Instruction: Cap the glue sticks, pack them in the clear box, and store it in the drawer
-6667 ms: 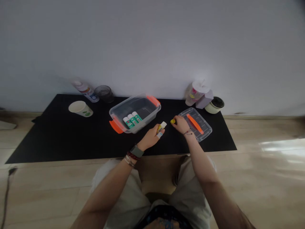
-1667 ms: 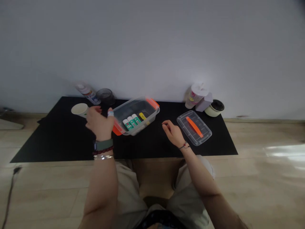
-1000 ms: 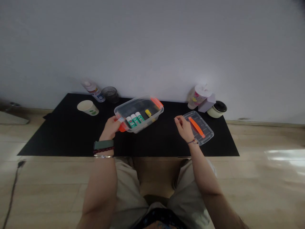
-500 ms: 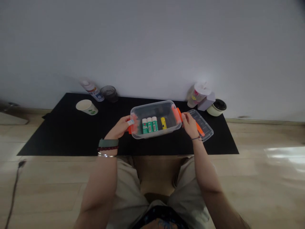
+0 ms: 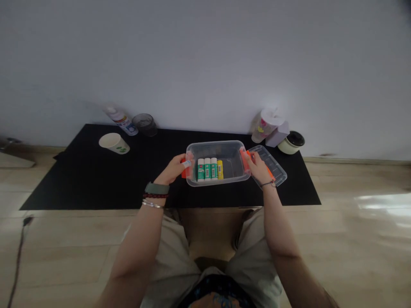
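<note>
A clear plastic storage box [image 5: 217, 163] sits square on the black mat, with an orange handle at each end. My left hand [image 5: 175, 169] grips its left orange handle [image 5: 185, 170], and my right hand [image 5: 257, 167] grips the right orange handle [image 5: 246, 160]. Inside, three green-labelled glue sticks [image 5: 207, 169] stand in a row at the box's middle, touching a yellow glue stick [image 5: 220, 169] on their right. The box's clear lid [image 5: 271, 164], with its orange strip, lies just right of my right hand, partly hidden by it.
Along the wall stand a spray bottle [image 5: 120, 120], a dark glass [image 5: 144, 124], a plastic cup with a straw [image 5: 267, 124], a lilac carton [image 5: 278, 134] and a small black-lidded pot [image 5: 291, 142]. A paper cup [image 5: 114, 143] lies on the black mat [image 5: 96, 184].
Both hands now hold the box by its handles. It has slid right and turned square to the mat. The yellow stick now lies beside the green ones.
</note>
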